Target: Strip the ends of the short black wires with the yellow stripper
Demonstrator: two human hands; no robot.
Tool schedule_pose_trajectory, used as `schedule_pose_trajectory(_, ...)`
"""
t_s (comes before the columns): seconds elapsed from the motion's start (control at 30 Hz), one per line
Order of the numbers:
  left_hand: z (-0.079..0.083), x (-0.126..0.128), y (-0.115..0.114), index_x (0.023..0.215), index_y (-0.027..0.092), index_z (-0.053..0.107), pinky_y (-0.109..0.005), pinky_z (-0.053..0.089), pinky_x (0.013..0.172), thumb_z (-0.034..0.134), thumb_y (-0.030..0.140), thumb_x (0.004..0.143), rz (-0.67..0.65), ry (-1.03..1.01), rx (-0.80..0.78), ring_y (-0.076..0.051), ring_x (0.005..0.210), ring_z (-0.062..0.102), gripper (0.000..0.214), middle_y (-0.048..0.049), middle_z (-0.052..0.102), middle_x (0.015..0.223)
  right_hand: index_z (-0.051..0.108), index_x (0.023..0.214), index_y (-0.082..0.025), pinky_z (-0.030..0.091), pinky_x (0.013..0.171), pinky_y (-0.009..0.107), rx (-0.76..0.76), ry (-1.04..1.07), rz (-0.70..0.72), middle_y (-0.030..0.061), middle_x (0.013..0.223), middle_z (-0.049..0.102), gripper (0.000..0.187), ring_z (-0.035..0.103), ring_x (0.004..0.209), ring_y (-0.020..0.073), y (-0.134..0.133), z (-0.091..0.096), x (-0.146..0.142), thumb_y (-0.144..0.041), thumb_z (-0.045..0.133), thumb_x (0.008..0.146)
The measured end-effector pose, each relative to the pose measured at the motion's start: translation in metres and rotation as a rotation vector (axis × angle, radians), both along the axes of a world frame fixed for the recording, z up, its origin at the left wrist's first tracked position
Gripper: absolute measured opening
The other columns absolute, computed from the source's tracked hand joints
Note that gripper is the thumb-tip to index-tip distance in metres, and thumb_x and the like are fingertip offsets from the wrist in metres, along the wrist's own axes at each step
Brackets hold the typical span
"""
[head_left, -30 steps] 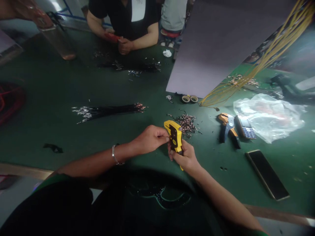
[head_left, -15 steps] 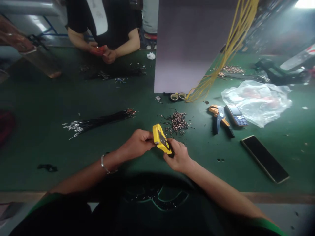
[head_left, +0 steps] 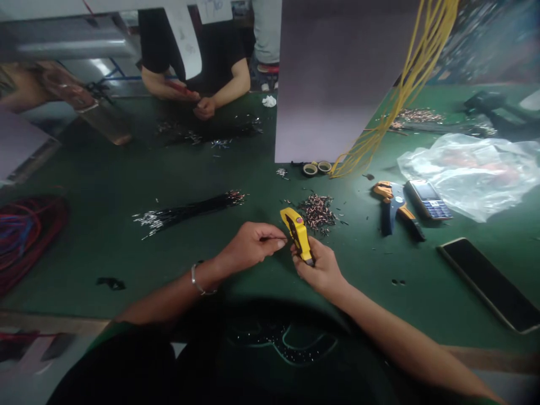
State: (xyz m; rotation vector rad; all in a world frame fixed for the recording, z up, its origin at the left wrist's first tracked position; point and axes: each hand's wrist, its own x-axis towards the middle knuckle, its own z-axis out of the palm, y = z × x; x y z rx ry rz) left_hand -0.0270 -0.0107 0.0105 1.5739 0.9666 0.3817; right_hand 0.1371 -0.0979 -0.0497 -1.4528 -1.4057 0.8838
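Note:
My right hand (head_left: 318, 271) is shut around the grip of a yellow handheld wire crimping tool (head_left: 298, 234), which stands tilted above the green mat. My left hand (head_left: 253, 246) pinches a thin short wire (head_left: 272, 238) between finger and thumb, with its tip at the tool's side. Just beyond the tool lies a heap of small copper-coloured wire ends and terminals (head_left: 316, 214). Farther left lies a bundle of black wires with metal ends (head_left: 189, 210).
Around the green mat lie wire strippers (head_left: 392, 205), a keypad phone (head_left: 427, 199), a smartphone (head_left: 485, 284), a plastic bag (head_left: 468, 174), tape rolls (head_left: 314, 168) and a red-blue cable coil (head_left: 25, 242). Yellow cables (head_left: 405, 95) hang before a grey board (head_left: 341, 84). A co-worker's hands (head_left: 205, 108) work opposite.
The yellow tool has turned from leaning right to a steeper tilt, and my left hand now brings the wire to its side. The whole view has shifted slightly.

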Motion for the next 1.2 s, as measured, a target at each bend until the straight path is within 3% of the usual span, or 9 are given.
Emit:
schedule_pose_trajectory(0.13, -0.006, 0.0, 0.001, 0.082, 0.013, 0.07, -0.021, 0.036, 0.042, 0.063, 0.027, 0.075, 0.06, -0.019, -0.013, -0.007, 0.043, 0.046, 0.017, 0.0024, 0.056, 0.054, 0.053, 0.084, -0.018, 0.04, 0.038, 0.022, -0.199, 0.365, 0.052, -0.0071, 0.054, 0.051, 0.014, 0.046, 0.036, 0.0084, 0.0, 0.003, -0.005, -0.022, 0.055, 0.07)
schedule_pose_trajectory(0.27, -0.01, 0.001, 0.0, 0.081, 0.014, 0.07, -0.021, 0.041, 0.049, 0.066, 0.025, 0.074, 0.07, -0.082, 0.071, -0.008, 0.05, 0.051, 0.014, 0.0006, 0.061, 0.061, 0.051, 0.081, -0.018, 0.04, 0.037, 0.021, -0.248, 0.51, 0.037, -0.0095, 0.047, 0.049, 0.016, 0.045, 0.033, 0.0078, 0.002, 0.006, -0.009, -0.023, 0.058, 0.068)
schedule_pose_trajectory(0.47, -0.009, 0.003, -0.003, 0.08, 0.016, 0.073, -0.022, 0.046, 0.056, 0.067, 0.022, 0.077, 0.108, -0.153, 0.262, -0.008, 0.058, 0.056, 0.008, -0.0017, 0.064, 0.073, 0.05, 0.081, -0.019, 0.038, 0.036, 0.021, -0.276, 0.567, 0.055, -0.0109, 0.043, 0.047, 0.016, 0.044, 0.032, 0.0078, 0.003, 0.01, -0.009, -0.022, 0.058, 0.068)
schedule_pose_trajectory(0.63, -0.017, 0.003, -0.001, 0.076, 0.016, 0.072, -0.024, 0.051, 0.062, 0.068, 0.02, 0.076, 0.15, -0.239, 0.214, -0.011, 0.068, 0.061, 0.006, -0.0039, 0.067, 0.08, 0.049, 0.081, -0.019, 0.037, 0.035, 0.021, -0.288, 0.579, 0.078, -0.0112, 0.043, 0.047, 0.016, 0.043, 0.031, 0.0077, 0.004, 0.01, -0.01, -0.023, 0.059, 0.068)
schedule_pose_trajectory(0.77, -0.025, 0.002, 0.0, 0.07, 0.016, 0.07, -0.023, 0.049, 0.057, 0.069, 0.017, 0.072, 0.245, -0.274, 0.151, -0.01, 0.059, 0.058, 0.003, -0.001, 0.065, 0.07, 0.05, 0.081, -0.019, 0.037, 0.035, 0.02, -0.305, 0.604, 0.096, -0.0114, 0.041, 0.048, 0.017, 0.042, 0.03, 0.0076, 0.005, 0.01, -0.012, -0.022, 0.059, 0.067)
schedule_pose_trajectory(1.0, -0.019, 0.003, -0.006, 0.065, 0.017, 0.071, -0.024, 0.05, 0.062, 0.069, 0.014, 0.073, 0.163, -0.248, 0.417, -0.012, 0.066, 0.062, 0.008, -0.003, 0.067, 0.069, 0.05, 0.082, -0.018, 0.039, 0.034, 0.021, -0.336, 0.701, 0.128, -0.0098, 0.041, 0.052, 0.02, 0.043, 0.03, 0.0086, 0.007, 0.003, -0.011, -0.023, 0.061, 0.066)
schedule_pose_trajectory(1.2, -0.021, 0.002, -0.003, 0.064, 0.015, 0.068, -0.022, 0.042, 0.051, 0.067, 0.013, 0.072, 0.26, -0.252, 0.238, -0.009, 0.051, 0.053, 0.008, 0.0004, 0.061, 0.06, 0.05, 0.082, -0.018, 0.037, 0.033, 0.02, -0.366, 0.684, 0.137, -0.0093, 0.039, 0.05, 0.019, 0.043, 0.029, 0.0092, 0.005, 0.004, -0.014, -0.024, 0.061, 0.067)
